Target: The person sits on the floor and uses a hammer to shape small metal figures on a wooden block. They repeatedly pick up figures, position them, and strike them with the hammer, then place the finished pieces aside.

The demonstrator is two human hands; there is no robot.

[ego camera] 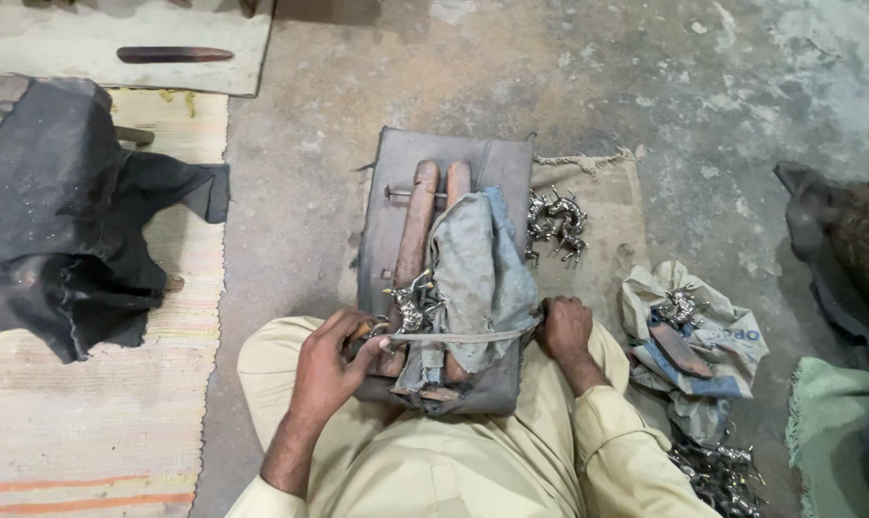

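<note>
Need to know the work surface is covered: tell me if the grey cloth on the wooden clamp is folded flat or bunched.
Bunched. The grey cloth lies crumpled in loose folds over the wooden clamp, not spread flat.

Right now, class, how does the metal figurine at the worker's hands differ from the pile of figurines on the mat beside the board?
The held figurine is single and lies against the wooden bars by the left hand; the pile of figurines is several pieces heaped together, untouched, on the mat to the board's right. Both look like shiny, silvery metal.
</note>
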